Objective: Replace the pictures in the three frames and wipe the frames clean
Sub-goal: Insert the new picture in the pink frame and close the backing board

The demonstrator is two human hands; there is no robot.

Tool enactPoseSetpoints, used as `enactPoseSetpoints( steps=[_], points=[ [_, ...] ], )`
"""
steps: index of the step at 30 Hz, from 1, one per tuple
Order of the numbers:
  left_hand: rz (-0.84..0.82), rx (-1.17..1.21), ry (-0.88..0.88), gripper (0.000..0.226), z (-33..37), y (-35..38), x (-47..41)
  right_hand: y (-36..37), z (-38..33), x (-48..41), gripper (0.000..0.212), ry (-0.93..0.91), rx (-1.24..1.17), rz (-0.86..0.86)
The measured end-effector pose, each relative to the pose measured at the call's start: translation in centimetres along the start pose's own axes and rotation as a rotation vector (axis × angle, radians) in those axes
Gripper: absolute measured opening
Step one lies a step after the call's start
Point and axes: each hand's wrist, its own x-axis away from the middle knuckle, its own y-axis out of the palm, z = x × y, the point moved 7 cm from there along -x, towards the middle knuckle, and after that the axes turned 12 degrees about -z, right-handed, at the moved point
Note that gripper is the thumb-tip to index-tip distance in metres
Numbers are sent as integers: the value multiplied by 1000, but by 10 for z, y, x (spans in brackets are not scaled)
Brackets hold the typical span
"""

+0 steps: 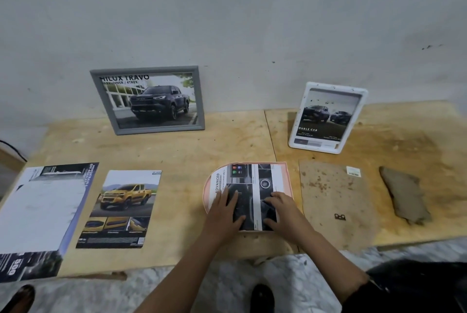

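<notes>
Two hands cover lower half of dark picture [252, 186]; lower rim of pink frame [207, 191] hidden beneath. Fine text illegible. Large sheet [43, 206], lower left, cut off by edge. Left hand [225, 207], right hand [283, 209]: grip wide, fingers flat, pressing picture onto arched pink frame, lower centre of counter [189, 151]. Grey frame [144, 70] upper left; dirt-spotted white frame [316, 149] upper right.

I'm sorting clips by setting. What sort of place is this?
Likely a makeshift work corner: rough plywood boards serve as a table against a bare, scuffed wall, a grey frame leans on it, and a brown cloth lies nearby.
</notes>
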Motion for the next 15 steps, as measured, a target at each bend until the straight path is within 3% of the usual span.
enactPoseSetpoints(
  steps=[15],
  points=[
    [-69,-156,53,68,1,-3,-5,-1,1,-2,60,169,-47,29]
  ],
)
